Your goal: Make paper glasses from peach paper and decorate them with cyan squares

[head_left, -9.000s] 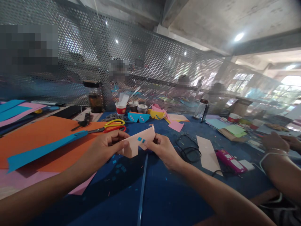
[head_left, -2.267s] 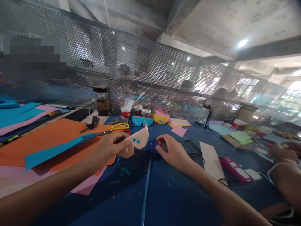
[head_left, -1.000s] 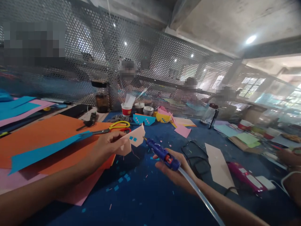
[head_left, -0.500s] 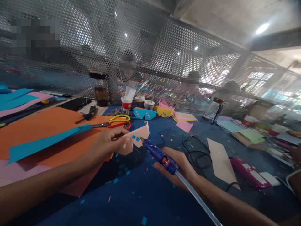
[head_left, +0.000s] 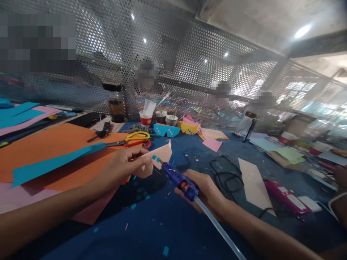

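Pinched in my left hand (head_left: 130,162) is a pale pink folded paper piece (head_left: 164,153) with small blue paper squares (head_left: 155,158) stuck on its face. My right hand (head_left: 202,187) is wrapped round a blue glue gun (head_left: 179,178), a long clear glue stick (head_left: 219,225) trailing from its back end. The gun's nozzle touches or nearly touches the paper beside the blue squares; I cannot tell which. Left of my left hand lie scissors (head_left: 124,141) with yellow and red handles and a blue paper strip (head_left: 59,162) on orange sheets (head_left: 67,139).
Blue and pink paper scraps (head_left: 166,251) dot the blue table (head_left: 146,234). Behind stand a dark jar (head_left: 116,104), a red paper cup (head_left: 145,119) and a blue cut-out (head_left: 166,130). A black cable (head_left: 226,173) and a magenta device (head_left: 287,196) lie right. A perforated screen (head_left: 187,72) borders the back.
My right hand and the glue gun have shifted slightly left, bringing the nozzle nearer the blue squares. My left hand keeps its hold on the pink paper, almost still.
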